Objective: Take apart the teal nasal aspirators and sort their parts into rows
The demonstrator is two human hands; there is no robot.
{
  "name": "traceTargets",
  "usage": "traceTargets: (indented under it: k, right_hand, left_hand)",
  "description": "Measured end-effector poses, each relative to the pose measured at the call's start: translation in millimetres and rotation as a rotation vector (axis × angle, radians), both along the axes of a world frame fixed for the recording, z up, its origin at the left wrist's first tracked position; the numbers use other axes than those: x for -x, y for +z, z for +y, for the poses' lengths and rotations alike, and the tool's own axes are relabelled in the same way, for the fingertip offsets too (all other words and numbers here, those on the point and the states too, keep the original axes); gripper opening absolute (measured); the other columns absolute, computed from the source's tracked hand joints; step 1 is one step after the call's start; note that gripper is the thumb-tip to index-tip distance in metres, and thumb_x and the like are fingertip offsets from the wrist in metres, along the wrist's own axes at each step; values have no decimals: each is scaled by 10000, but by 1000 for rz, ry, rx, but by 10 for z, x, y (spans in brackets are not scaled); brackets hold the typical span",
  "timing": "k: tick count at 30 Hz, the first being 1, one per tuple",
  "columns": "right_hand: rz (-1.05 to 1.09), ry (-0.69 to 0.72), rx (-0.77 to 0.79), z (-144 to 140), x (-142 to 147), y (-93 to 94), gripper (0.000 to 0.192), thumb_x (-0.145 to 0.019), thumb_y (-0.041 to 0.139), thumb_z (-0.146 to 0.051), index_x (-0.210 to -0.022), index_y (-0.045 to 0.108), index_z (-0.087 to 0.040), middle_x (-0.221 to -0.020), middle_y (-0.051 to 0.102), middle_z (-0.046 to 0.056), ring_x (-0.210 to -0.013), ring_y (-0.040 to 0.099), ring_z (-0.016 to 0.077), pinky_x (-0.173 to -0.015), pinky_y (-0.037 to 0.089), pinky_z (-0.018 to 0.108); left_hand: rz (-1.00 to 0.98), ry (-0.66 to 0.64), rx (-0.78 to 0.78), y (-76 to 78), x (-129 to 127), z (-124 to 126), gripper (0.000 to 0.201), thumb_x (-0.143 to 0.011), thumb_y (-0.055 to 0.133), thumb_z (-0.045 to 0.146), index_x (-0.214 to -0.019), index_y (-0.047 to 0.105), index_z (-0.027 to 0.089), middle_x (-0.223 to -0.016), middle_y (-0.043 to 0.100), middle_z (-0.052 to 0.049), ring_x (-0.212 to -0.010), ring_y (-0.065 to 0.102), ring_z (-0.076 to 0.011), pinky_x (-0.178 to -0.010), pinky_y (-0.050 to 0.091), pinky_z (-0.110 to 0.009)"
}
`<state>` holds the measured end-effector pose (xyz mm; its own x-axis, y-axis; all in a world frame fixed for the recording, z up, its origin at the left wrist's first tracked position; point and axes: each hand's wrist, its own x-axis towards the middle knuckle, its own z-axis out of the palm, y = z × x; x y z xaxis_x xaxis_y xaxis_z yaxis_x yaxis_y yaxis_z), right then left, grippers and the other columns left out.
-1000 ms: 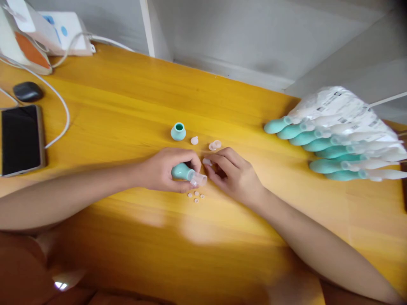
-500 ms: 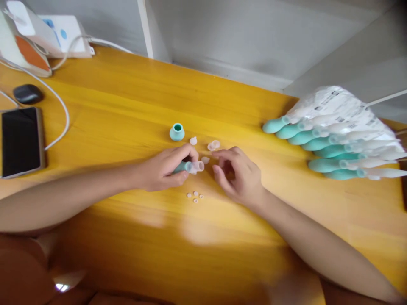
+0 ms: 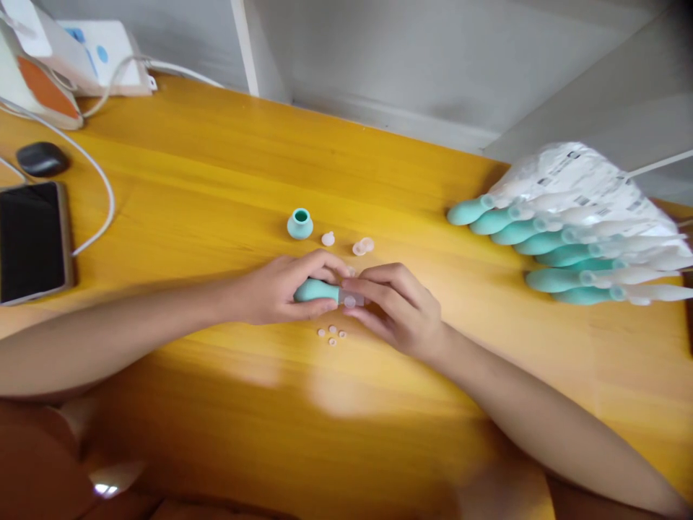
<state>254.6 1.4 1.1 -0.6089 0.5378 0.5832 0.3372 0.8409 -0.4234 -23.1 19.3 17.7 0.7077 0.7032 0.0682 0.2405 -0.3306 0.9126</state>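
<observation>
At the far left of the desk (image 3: 206, 188) you have a dark-screened phone (image 3: 32, 242), with a black mouse (image 3: 42, 158) just beyond it and a white cable (image 3: 110, 195) curving past both. Next comes your left hand (image 3: 279, 289), wrapped around a teal bulb (image 3: 315, 290) that lies on its side, its neck end pointing toward your other hand. Beyond that hand stands a wide-mouthed teal pot (image 3: 300, 224), then a small pale cap (image 3: 328, 238); nearer to you lie four tiny rings (image 3: 321, 332), close together but apart. At the bulb's neck sits a clear end piece (image 3: 354, 297), between your two hands; a pale bit (image 3: 351, 271) shows just behind it, mostly hidden by your fingers, and a touching pair of translucent pieces (image 3: 363, 246) lies farther back. Your right hand (image 3: 401, 307) pinches the clear end piece between thumb and fingers. The step in hand looks to be working that piece at the neck; whether it is fully seated, you cannot tell from here. The move calls for a steady left grip and careful fingertip pressure in line with the bulb. At the right, a row of similar teal bulbs (image 3: 512, 235) with pale pointed tips lies beside a printed plastic bag (image 3: 579, 173).
</observation>
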Motion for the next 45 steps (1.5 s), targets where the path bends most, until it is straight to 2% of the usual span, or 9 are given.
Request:
traceTargets:
  k: [4, 10, 17, 20, 22, 26, 28, 36, 45]
  right_hand:
    - [11, 123, 78, -16, 6, 22, 457, -1105, 746, -282, -1542, 626, -223, -1130, 794, 100, -926, 806, 226, -813, 715, 355]
    - [94, 167, 155, -96, 50, 51, 286, -1150, 676, -326, -1406, 681, -199, -995, 780, 66, -794, 763, 172, -747, 682, 294]
    - [206, 149, 250, -143, 59, 109, 284, -1201, 552, -398, -1336, 737, -231, -966, 804, 65, -781, 784, 181, -692, 671, 300]
    - [245, 32, 258, -35, -55, 169, 280, -1184, 583, -429, -1297, 769, -253, -957, 808, 76, -783, 779, 204, -697, 665, 336]
    - [212, -1, 225, 82, -151, 226, 198, -1146, 675, -367, -1279, 778, -261, -975, 818, 76, -763, 763, 198, -688, 644, 330]
    - [-48, 171, 256, 282, -293, 351, 96, -1085, 763, -229, -1172, 791, -257, -931, 806, 42, -690, 721, 151, -619, 574, 273]
    - [-149, 205, 289, 327, -322, 382, 56, -1081, 753, -223, -1116, 787, -251, -864, 765, 21, -665, 696, 141, -604, 552, 264]
    - [-227, -9, 275, 319, -198, 231, 138, -1103, 751, -275, -1225, 785, -220, -904, 709, 29, -714, 678, 148, -674, 572, 282]
    - [-159, -50, 286, 261, -1, 120, 101, -1112, 704, -220, -1203, 743, -200, -1006, 731, 77, -752, 679, 175, -680, 568, 310]
  left_hand:
    - [-18, -46, 30, -10, 12, -12, 410, -1046, 784, 450, -1337, 590, 236, -1135, 868, -52, -913, 793, -187, -833, 550, -298]
    - [-76, -172, 72, 4, -1, -4, 293, -1072, 782, 353, -1287, 615, 243, -1038, 886, -23, -860, 794, -162, -800, 541, -273]
    - [-126, -224, 66, -28, 14, -19, 193, -1113, 674, 213, -1300, 662, 259, -1147, 886, -62, -1033, 838, -185, -879, 605, -296]
    - [-135, -160, -1, -27, 32, -17, 209, -1075, 762, 272, -1280, 726, 275, -1281, 851, -99, -1196, 808, -224, -975, 627, -345]
    - [-172, -34, -94, -18, 37, -11, 210, -1037, 818, 338, -1228, 748, 285, -1252, 847, -106, -1254, 773, -260, -1010, 625, -393]
    - [-358, 252, -268, -11, 32, -13, 187, -1051, 752, 377, -1159, 628, 289, -1008, 843, -66, -1005, 776, -249, -961, 606, -451]
    - [-406, 299, -328, -14, 29, -21, 171, -1061, 711, 362, -1140, 577, 292, -947, 826, -45, -915, 764, -233, -930, 589, -454]
    - [-298, 277, -299, -16, 87, -36, 260, -1006, 723, 523, -1051, 605, 295, -840, 797, -36, -870, 711, -248, -893, 555, -455]
    - [-452, 110, -633, -79, 21, -8, 193, -991, 682, 256, -1166, 602, 250, -767, 781, 13, -512, 541, -127, -610, 472, -314]
